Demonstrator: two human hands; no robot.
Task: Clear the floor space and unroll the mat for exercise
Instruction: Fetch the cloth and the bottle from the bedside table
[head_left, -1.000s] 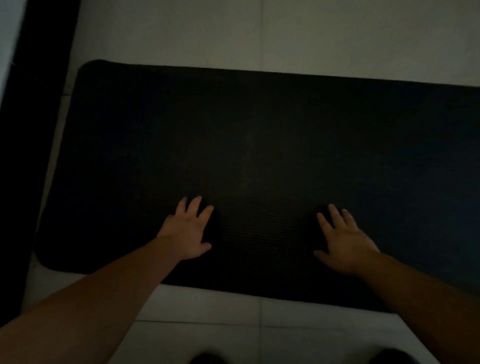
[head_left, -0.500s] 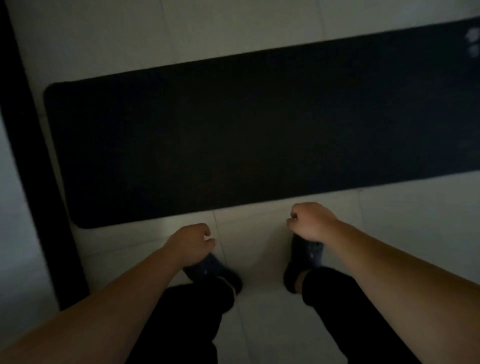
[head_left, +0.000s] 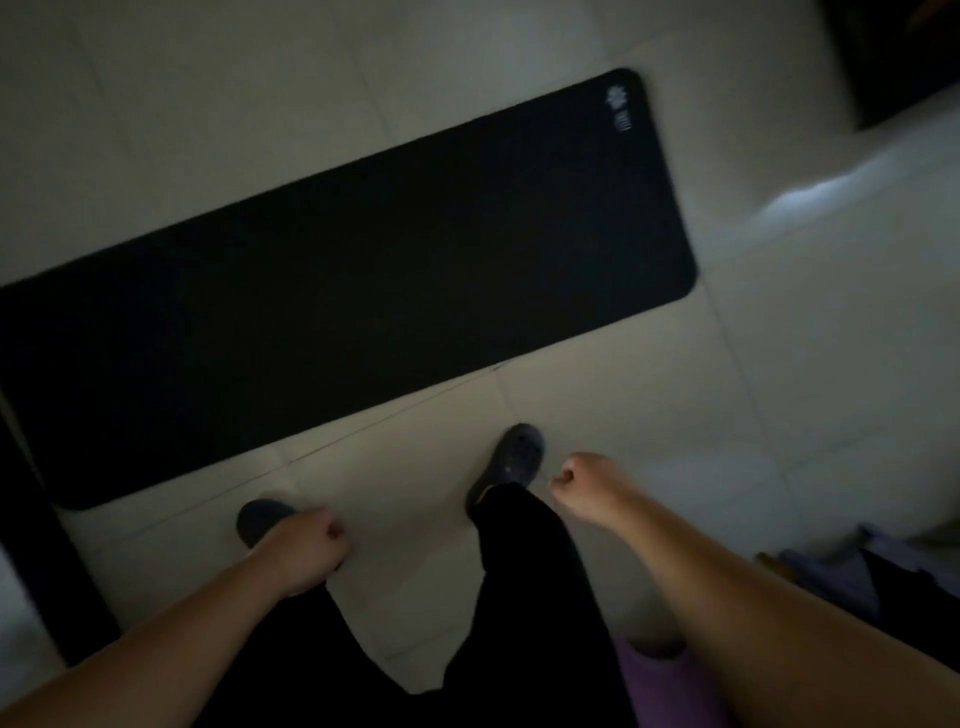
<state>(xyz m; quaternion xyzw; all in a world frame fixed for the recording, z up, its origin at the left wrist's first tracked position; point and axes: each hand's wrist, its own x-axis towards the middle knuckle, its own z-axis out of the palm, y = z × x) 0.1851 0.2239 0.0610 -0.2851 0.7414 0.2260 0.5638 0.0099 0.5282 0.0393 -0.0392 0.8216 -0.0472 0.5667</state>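
— Dim tiled floor (head_left: 597, 374), mat (head_left: 363, 291) flat, fully unrolled.
— Left hand (head_left: 306, 545), right hand (head_left: 587, 483): loosely curled, empty, short of mat's near edge.
— Risk: tripping on purple roll (head_left: 660, 686) behind, well off mat.

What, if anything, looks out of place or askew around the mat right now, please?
Nothing stands out. The black mat lies fully unrolled and flat on the tiled floor, with no visible curl or fold. Both feet are off it.

The mat (head_left: 337, 306) was laid flat on the floor (head_left: 649, 395), ahead of two shoes (head_left: 514, 457); a roll (head_left: 670, 686) was seen at lower right.
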